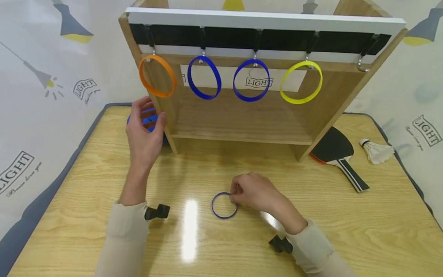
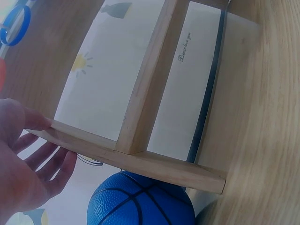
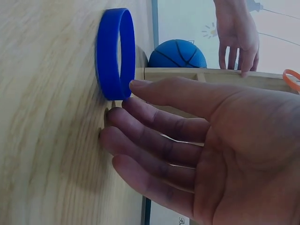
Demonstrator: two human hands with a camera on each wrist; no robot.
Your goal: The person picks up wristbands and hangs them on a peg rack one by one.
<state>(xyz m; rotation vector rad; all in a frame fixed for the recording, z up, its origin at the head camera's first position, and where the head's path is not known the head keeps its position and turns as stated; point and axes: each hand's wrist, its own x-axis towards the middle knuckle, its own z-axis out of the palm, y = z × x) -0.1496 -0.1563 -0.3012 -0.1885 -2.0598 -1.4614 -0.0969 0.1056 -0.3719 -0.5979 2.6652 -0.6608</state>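
Observation:
A blue silicone wristband (image 1: 212,207) lies on the table in front of a wooden rack (image 1: 242,119). My right hand (image 1: 257,191) pinches the band's right side between thumb and index fingertips; in the right wrist view the other fingers lie extended below the blue band (image 3: 107,56). My left hand (image 1: 143,132) grips the left side panel of the rack, thumb on the inner side and fingers outside. From the rack's hooks hang an orange band (image 1: 173,75), two blue bands (image 1: 218,77) and a yellow band (image 1: 320,82). The far-right hook (image 1: 360,65) holds nothing.
A blue mini basketball (image 2: 140,199) sits outside the rack's left panel, partly hidden by my left hand in the head view. Right of the rack lie a table tennis paddle (image 1: 333,146) and a shuttlecock (image 1: 377,151). Printed cloth (image 1: 52,127) surrounds the wooden table (image 1: 86,184).

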